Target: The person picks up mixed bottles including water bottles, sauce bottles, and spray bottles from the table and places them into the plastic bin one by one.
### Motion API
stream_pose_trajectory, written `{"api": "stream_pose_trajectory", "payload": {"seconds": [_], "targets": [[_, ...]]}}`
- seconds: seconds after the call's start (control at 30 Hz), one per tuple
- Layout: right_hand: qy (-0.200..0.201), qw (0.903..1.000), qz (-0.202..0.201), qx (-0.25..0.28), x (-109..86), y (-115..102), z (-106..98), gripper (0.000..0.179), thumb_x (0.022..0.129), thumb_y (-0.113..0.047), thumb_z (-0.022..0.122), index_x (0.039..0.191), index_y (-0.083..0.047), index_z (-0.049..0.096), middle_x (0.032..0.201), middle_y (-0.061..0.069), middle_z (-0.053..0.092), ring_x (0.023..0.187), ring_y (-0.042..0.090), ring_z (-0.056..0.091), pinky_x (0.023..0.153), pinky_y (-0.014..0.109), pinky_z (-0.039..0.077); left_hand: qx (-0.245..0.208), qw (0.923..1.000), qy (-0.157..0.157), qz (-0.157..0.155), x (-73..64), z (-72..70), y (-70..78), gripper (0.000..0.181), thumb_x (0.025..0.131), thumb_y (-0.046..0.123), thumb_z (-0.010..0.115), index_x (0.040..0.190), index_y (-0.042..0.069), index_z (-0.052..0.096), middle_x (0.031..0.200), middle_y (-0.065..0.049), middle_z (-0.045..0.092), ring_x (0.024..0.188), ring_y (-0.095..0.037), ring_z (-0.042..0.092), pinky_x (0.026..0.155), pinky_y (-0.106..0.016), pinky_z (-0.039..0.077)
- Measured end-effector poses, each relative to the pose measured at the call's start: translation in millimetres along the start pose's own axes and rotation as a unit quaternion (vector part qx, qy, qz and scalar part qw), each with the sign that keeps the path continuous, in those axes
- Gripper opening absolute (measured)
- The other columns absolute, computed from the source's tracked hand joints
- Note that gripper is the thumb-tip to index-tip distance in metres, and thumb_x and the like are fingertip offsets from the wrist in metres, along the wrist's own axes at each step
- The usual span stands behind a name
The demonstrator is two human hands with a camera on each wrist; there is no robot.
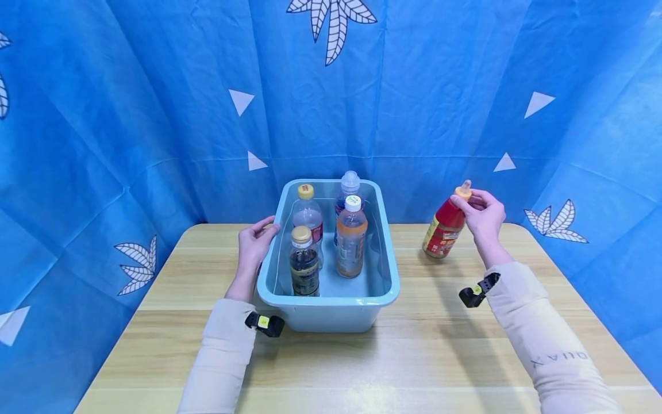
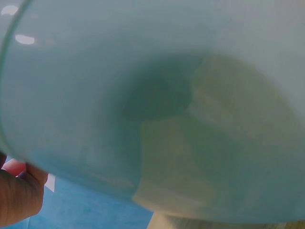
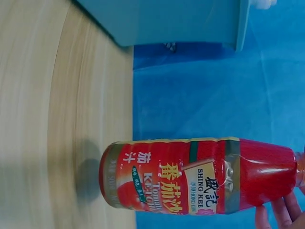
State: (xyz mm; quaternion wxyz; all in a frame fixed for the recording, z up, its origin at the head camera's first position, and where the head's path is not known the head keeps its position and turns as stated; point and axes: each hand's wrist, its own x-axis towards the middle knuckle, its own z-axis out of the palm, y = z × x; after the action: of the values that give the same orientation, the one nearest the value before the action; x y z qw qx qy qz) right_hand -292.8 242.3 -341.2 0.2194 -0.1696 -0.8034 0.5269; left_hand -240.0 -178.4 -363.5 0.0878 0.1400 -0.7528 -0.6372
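My right hand (image 1: 485, 217) pinches a red ketchup bottle (image 1: 446, 227) near its yellow cap, to the right of a light blue plastic tub (image 1: 331, 313). The bottle leans, its base toward the tub, close over the table. In the right wrist view the label of the ketchup bottle (image 3: 167, 176) faces the camera, and a shadow falls below its base. My left hand (image 1: 256, 241) grips the tub's left rim; the left wrist view shows its fingers (image 2: 21, 195) at the rim, beside the tub's wall (image 2: 71, 95).
Inside the tub stand a dark bottle with a tan cap (image 1: 304, 267), a clear yellow-capped bottle (image 1: 308, 215), an orange-banded bottle with a white cap (image 1: 352, 241) and a bottle with a clear domed top (image 1: 350, 183). A blue curtain (image 1: 439, 86) hangs behind the wooden table (image 1: 414, 368).
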Motion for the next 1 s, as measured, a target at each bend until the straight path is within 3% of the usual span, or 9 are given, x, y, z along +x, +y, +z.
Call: {"api": "stream_pose_trajectory", "payload": {"seconds": [0.23,0.53,1.0], "targets": [[-0.02,0.999,-0.021,0.034,-14.2,-15,-5,0.056,0.067,-0.043,0.07,0.112,-0.01,0.061,0.096,-0.002,0.06,0.081,0.005,0.056,0.062,0.012,0.046,0.002,1.0,-0.001,-0.005,-1.0,-0.7,-0.2,0.038,0.087,0.026,0.057,0.122,0.011,0.055,0.113,-0.012,0.057,0.098,-0.025,0.057,0.083,-0.035,0.047],[-0.072,0.9955,-0.032,0.053,-31.7,-38,-16,0.058,0.069,-0.045,0.067,0.115,-0.012,0.058,0.099,-0.002,0.057,0.085,0.006,0.055,0.071,0.016,0.047,0.002,0.9999,-0.004,-0.009,-0.7,-1.1,0.5,0.039,0.087,0.026,0.057,0.123,0.011,0.054,0.114,-0.012,0.056,0.099,-0.025,0.056,0.084,-0.035,0.046],[-0.114,0.9856,-0.103,0.07,-53.0,-74,-34,0.047,0.072,-0.036,0.07,0.108,-0.007,0.061,0.084,-0.01,0.061,0.076,0.005,0.058,0.064,0.015,0.048,0.007,1.0,-0.003,-0.001,0.1,0.0,1.2,0.038,0.087,0.025,0.056,0.122,0.01,0.055,0.115,-0.012,0.056,0.099,-0.025,0.056,0.085,-0.035,0.046]]}}
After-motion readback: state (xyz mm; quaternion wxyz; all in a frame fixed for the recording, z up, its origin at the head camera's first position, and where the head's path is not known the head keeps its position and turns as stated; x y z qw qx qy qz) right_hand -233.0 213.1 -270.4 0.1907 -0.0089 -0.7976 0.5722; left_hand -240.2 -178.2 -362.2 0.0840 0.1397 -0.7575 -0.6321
